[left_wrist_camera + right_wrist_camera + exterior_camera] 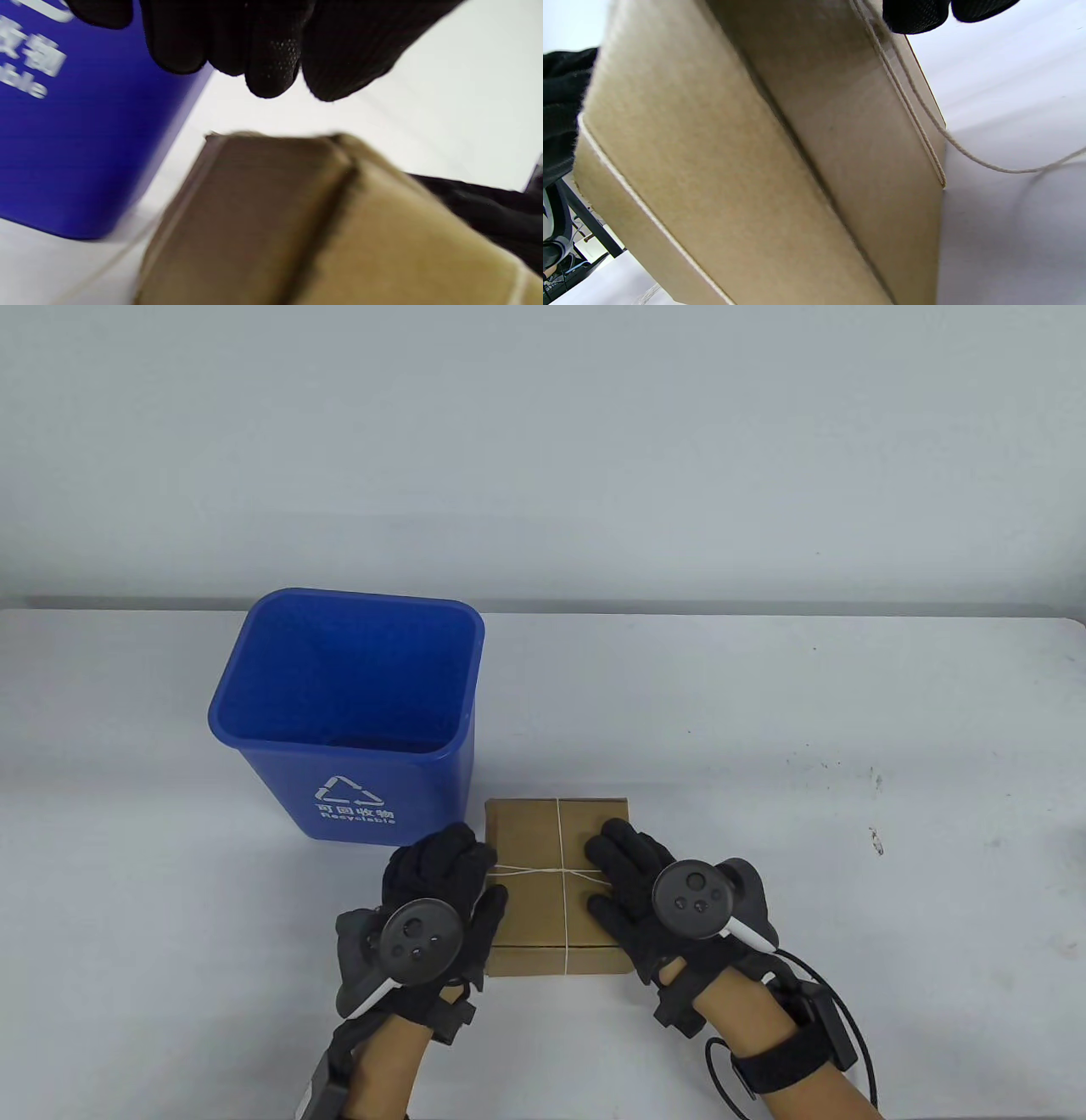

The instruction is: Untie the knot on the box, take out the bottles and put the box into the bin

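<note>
While the left hand (441, 891) is laid against the left side of the cardboard box (534, 840), fingers loosely bent, the string (543, 869) over the lid is pinched by the right hand (632, 891). The box is set just before the blue bin (339, 780) on the white table (848, 814).

The table view looks down from in front and above, taking in the whole white desk (764, 712), the blue bin (356, 704), the box (543, 848) and both hands. The left wrist view sits very close and low, facing past the left hand (263, 46) toward the box (263, 220) and bin (85, 148). The right wrist view, closer still and tilted, fills with the box (734, 169) and its string (916, 123). All three share the box.
</note>
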A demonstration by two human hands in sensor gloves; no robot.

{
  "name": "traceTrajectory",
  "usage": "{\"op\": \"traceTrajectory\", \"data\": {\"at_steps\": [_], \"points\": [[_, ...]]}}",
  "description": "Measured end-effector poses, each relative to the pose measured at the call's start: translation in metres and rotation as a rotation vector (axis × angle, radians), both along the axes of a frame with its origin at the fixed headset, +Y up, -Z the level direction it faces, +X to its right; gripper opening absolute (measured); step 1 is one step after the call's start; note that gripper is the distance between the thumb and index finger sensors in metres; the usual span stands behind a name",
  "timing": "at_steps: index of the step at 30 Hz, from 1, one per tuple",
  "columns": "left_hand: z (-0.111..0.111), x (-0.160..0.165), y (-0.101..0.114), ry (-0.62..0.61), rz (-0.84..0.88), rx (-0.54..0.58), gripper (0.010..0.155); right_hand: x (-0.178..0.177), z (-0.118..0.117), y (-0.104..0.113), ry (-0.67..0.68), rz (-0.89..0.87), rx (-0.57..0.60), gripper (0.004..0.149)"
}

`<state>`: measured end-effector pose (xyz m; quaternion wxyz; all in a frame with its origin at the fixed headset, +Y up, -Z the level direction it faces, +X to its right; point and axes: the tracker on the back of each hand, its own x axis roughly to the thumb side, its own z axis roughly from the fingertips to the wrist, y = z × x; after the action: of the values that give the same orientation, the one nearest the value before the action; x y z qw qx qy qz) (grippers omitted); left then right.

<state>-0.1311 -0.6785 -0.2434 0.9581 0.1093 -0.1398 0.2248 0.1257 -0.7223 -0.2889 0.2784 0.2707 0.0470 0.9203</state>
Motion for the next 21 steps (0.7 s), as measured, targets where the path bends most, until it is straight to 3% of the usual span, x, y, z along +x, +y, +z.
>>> {"op": "traceTrajectory", "data": {"at_steps": [8,12,21], "points": [[-0.017,0.04,-0.01,-0.092,-0.048,-0.132,0.074,0.0,0.0,0.0,0.003,0.0,-0.001,0.068],[-0.017,0.04,-0.022,-0.122,-0.086,-0.19,0.076,-0.001,-0.001,0.004,-0.001,0.005,0.003,0.066],[-0.015,0.039,-0.028,-0.108,-0.075,-0.189,0.077,-0.019,-0.015,0.035,-0.109,0.126,-0.022,0.053]]}}
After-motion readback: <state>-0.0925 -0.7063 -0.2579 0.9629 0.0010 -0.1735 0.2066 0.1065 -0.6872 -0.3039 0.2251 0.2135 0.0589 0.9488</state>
